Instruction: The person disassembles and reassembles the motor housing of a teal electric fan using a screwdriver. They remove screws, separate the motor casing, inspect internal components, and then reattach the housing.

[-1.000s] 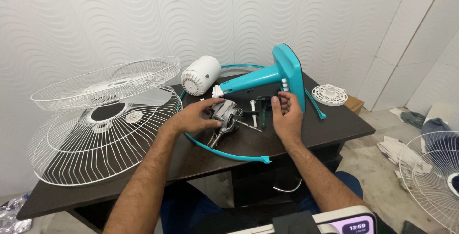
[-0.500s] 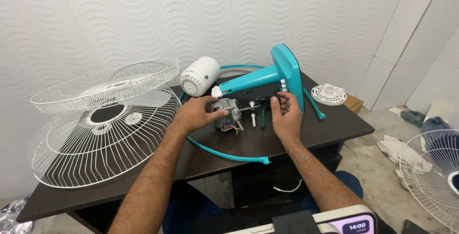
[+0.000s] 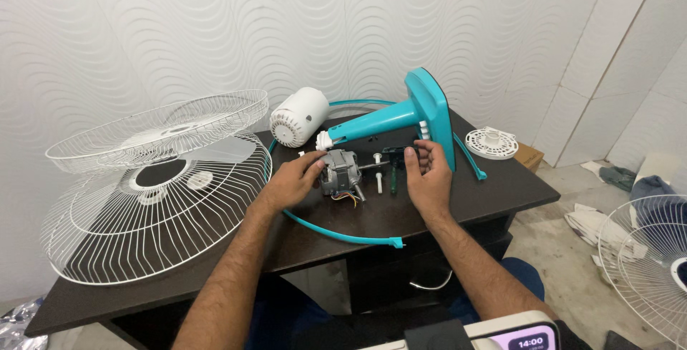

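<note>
Left hand (image 3: 288, 184) grip around fan motor (image 3: 342, 172), right hand (image 3: 427, 176) fingers curled, its hold hidden, by teal fan stand (image 3: 401, 117).

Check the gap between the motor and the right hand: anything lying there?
Head view: between the motor and the right hand, a white screw and a green-handled screwdriver lie on the table.

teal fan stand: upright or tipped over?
Tipped over. The teal fan stand lies on its side on the dark table, its base on edge and its neck pointing left toward the white motor cover.
</note>
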